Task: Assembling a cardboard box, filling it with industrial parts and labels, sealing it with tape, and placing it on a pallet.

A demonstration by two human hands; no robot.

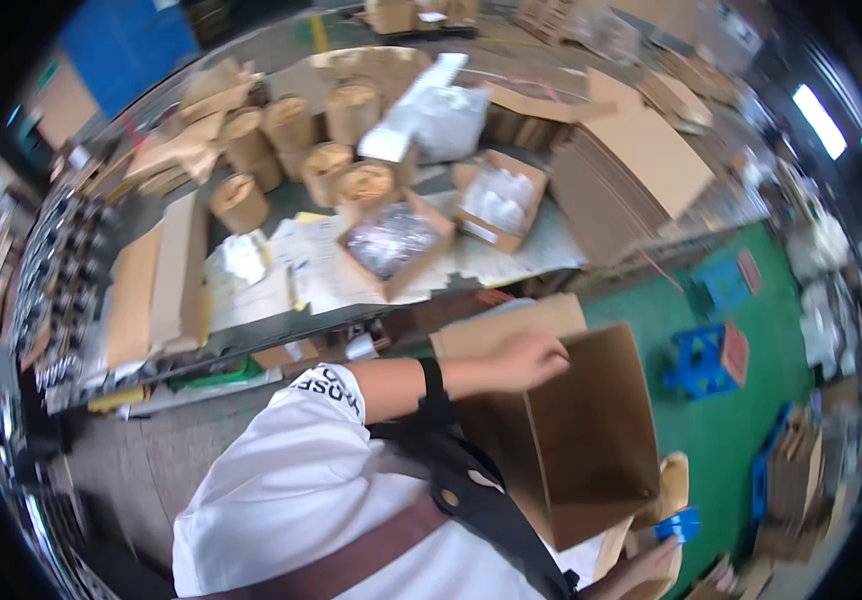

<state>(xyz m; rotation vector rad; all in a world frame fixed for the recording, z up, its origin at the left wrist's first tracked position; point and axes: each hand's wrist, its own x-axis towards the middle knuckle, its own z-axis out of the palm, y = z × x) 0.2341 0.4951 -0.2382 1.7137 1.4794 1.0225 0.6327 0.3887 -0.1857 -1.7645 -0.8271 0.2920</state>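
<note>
As left hand (pixel 533 361) curls beside carton (pixel 599 420), hold unclear; right hand (pixel 643 568) grips blue object (pixel 680 525)

Table (pixel 281 322) ahead, open box (pixel 601 430) on its near side, stools (pixel 699 362) to the right.
At the left of the table, long boards (pixel 179 275) are laid; to the right of them and farther back, rolls (pixel 239 205) are stood. In the middle, two filled cartons (pixel 421 271) are set side by side, with papers (pixel 296 275) spread around them and a bag (pixel 456 120) placed behind. At the right end, a stack (pixel 606 185) is found. By the far edge of the box the left hand (pixel 531 360) is seen, and by its near right corner the right hand (pixel 646 568). The stools are placed on the floor (pixel 786 350).
</note>
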